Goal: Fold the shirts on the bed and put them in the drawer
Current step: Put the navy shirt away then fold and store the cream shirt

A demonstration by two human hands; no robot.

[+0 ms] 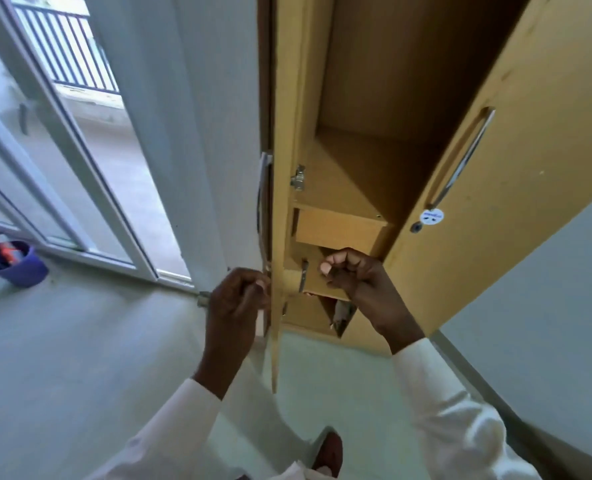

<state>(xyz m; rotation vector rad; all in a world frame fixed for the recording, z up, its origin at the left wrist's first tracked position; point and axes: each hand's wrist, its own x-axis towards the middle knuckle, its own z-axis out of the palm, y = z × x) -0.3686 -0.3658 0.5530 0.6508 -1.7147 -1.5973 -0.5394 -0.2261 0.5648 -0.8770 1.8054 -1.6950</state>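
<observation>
White sleeves reach over smooth pale floor [62,358]; the left hand [234,306] grips the edge of the open tan wooden wardrobe door [276,237], the right hand [353,275] curls loosely, empty, before the closed plain wooden drawer [339,230]; no shirts visible
</observation>
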